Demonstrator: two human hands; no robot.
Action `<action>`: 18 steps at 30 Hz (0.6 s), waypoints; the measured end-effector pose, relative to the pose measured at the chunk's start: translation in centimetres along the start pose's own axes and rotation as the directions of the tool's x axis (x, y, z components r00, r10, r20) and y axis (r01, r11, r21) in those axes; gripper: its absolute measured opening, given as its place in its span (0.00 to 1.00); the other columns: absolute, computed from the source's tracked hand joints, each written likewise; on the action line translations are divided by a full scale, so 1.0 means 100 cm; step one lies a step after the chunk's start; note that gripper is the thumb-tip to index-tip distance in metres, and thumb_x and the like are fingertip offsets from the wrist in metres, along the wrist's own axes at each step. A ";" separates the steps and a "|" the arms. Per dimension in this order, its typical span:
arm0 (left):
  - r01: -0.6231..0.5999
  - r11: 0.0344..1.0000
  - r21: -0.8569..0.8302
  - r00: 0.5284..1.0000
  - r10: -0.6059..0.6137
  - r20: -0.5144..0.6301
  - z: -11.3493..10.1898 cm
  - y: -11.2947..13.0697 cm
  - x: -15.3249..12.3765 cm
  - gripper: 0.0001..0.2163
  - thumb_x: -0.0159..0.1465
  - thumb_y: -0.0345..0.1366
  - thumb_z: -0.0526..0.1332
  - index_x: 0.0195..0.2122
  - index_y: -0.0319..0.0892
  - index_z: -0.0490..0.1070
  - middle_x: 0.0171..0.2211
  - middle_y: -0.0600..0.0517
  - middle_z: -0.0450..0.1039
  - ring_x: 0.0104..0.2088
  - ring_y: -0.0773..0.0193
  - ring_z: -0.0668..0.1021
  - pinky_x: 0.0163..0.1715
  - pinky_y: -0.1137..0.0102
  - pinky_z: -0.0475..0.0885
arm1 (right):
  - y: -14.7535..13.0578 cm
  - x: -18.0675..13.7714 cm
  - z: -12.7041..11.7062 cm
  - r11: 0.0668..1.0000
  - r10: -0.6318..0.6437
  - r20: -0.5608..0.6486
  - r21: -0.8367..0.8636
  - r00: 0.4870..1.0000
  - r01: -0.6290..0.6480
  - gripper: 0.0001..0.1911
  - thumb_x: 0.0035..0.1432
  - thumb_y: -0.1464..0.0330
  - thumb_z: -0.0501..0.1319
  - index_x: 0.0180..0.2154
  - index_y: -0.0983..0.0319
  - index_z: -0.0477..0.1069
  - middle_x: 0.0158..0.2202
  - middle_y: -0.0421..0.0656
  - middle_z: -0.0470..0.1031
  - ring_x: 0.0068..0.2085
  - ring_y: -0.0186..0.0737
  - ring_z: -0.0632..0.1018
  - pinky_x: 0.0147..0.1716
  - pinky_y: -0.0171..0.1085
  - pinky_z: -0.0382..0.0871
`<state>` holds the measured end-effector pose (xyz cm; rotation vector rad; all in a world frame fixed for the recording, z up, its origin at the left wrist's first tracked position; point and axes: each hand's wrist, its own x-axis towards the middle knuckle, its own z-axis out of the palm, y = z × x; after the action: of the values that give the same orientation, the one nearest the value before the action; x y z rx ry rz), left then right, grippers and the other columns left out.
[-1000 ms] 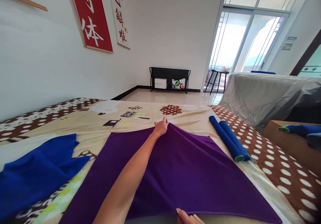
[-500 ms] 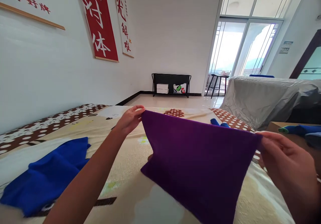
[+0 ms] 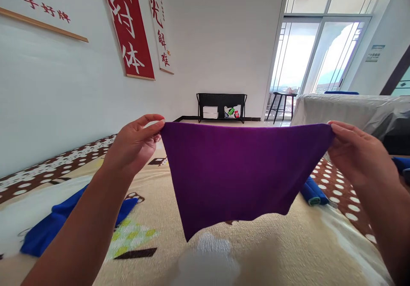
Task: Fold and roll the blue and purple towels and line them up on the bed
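Note:
A purple cloth [image 3: 243, 170] hangs stretched between my two hands, above the bed blanket [image 3: 153, 217]. My left hand [image 3: 134, 143] pinches its upper left corner between thumb and fingers. At the upper right corner, my right hand [image 3: 358, 153] pinches it the same way. The top edge runs nearly level, and the lower edge hangs loose and wavy. To the left lies a crumpled blue cloth [image 3: 64, 213], partly hidden behind my left forearm. Rolled blue cloths [image 3: 315, 191] rest on the blanket near my right hand, partly covered by the purple cloth.
Behind the bed stands a black rack [image 3: 221, 102] holding a white box and a colourful bag. A dark stool [image 3: 283, 100] is by the glass door. On the right, a plastic-covered piece of furniture [image 3: 346, 106] stands beyond the bed. More blue cloth [image 3: 402, 164] lies at the right edge.
Both hands have risen, the right one more, so the cloth's top edge has gone from slanted to level. My left hand has moved left. The cloth's bottom now hangs higher, fully in view.

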<state>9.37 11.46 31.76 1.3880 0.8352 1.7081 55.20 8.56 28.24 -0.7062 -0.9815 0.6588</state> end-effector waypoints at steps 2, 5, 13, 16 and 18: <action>-0.036 0.999 0.018 0.999 0.036 -0.028 -0.002 -0.001 0.002 0.11 0.56 0.33 0.72 0.39 0.42 0.77 0.31 0.54 0.72 0.31 0.72 0.70 0.34 0.72 0.62 | 0.001 0.002 0.003 1.000 -0.003 -0.010 0.010 1.000 0.004 0.13 0.55 0.71 0.70 0.42 0.67 0.76 0.35 0.43 0.80 0.38 0.31 0.80 0.50 0.40 0.69; -0.052 0.997 0.050 0.996 0.055 -0.064 -0.008 -0.015 0.011 0.12 0.54 0.34 0.73 0.39 0.41 0.77 0.31 0.55 0.73 0.31 0.72 0.69 0.34 0.72 0.60 | 0.014 0.009 0.007 0.997 0.065 -0.005 0.041 0.998 -0.065 0.17 0.54 0.71 0.71 0.45 0.69 0.73 0.33 0.42 0.80 0.36 0.30 0.81 0.46 0.37 0.70; 0.006 0.992 0.129 0.984 0.017 -0.179 0.003 -0.073 0.061 0.17 0.43 0.40 0.78 0.29 0.40 0.73 0.24 0.55 0.72 0.25 0.70 0.68 0.34 0.69 0.63 | 0.074 0.049 0.020 0.987 0.149 -0.019 0.056 0.989 -0.147 0.21 0.41 0.72 0.77 0.38 0.67 0.73 0.28 0.43 0.80 0.29 0.35 0.81 0.33 0.33 0.76; -0.043 0.986 0.163 0.978 0.075 -0.193 0.017 -0.062 0.079 0.16 0.47 0.39 0.75 0.32 0.39 0.74 0.24 0.56 0.71 0.25 0.71 0.67 0.33 0.69 0.62 | 0.066 0.064 0.026 0.995 0.066 -0.035 0.082 0.997 -0.063 0.18 0.42 0.72 0.76 0.36 0.65 0.74 0.27 0.41 0.79 0.30 0.35 0.80 0.34 0.34 0.77; -0.108 0.976 0.188 0.972 0.143 -0.185 0.022 -0.047 0.079 0.15 0.52 0.39 0.73 0.38 0.39 0.74 0.29 0.55 0.72 0.26 0.72 0.67 0.33 0.70 0.61 | 0.052 0.067 0.025 0.996 -0.006 -0.030 0.093 1.000 0.008 0.16 0.45 0.72 0.75 0.37 0.64 0.75 0.28 0.40 0.79 0.31 0.33 0.79 0.37 0.34 0.76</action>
<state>11.40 20.72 32.00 1.4296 1.0502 1.9324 54.74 17.39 28.53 -0.6283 -0.9195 0.6820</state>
